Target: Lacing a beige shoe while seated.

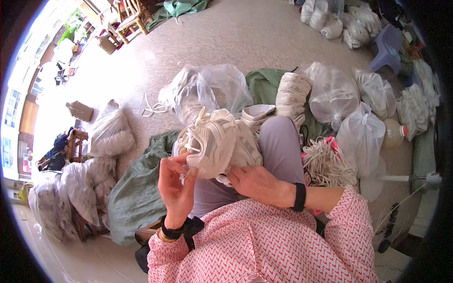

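A cream sneaker upper (214,144) with mesh and grey panels is held up over my lap. My left hand (177,188) pinches its near left edge between thumb and fingers. At its lower right edge, my right hand (262,185) is closed, the fingertips partly hidden beneath the material. Pressed against its right side is another pale upper (248,148), partly covered by the first. Just right of my knee lies a bundle of white shoelaces (330,165) on something pink.
Ahead are a clear bag of uppers (193,89), a stack of nested uppers (291,94) and a filled plastic bag (335,92). Green cloth (141,188) and more bags (80,188) lie to the left. A purple plastic stool (388,47) and a plastic jug (393,133) stand at the right.
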Motion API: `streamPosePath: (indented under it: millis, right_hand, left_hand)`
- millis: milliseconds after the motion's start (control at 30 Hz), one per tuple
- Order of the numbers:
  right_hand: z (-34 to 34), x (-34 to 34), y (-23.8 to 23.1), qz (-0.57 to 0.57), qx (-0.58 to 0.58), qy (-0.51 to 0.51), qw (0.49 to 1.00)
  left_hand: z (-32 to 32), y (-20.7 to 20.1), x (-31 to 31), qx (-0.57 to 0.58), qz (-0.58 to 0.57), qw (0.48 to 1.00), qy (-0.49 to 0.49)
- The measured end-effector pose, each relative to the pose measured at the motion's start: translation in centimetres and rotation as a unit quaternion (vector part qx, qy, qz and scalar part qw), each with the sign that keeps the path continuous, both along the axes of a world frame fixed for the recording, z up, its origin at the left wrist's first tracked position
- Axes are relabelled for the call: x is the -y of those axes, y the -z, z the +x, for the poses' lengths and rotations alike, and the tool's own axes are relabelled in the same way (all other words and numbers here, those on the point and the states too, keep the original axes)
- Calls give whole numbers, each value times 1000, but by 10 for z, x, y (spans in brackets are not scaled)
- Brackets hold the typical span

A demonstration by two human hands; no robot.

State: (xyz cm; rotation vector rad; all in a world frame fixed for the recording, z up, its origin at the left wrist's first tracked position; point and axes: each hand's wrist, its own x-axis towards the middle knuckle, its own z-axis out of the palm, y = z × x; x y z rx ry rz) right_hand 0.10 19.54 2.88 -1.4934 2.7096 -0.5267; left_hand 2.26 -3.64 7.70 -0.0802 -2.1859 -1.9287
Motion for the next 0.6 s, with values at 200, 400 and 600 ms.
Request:
streamPosePath:
  millis: [200,400,600]
  right_hand:
    - [-1,-18,-19,-29,78,47,995]
    - [-15,-58,-31,-222,220,144,939]
    - [-37,-133,-52,-371,433,282,771]
  left_hand:
    - [-15,3,4,-1,53,999,-11]
    - [-28,9,4,0,108,994,-5]
    - [-37,16,3,-20,117,993,-2]
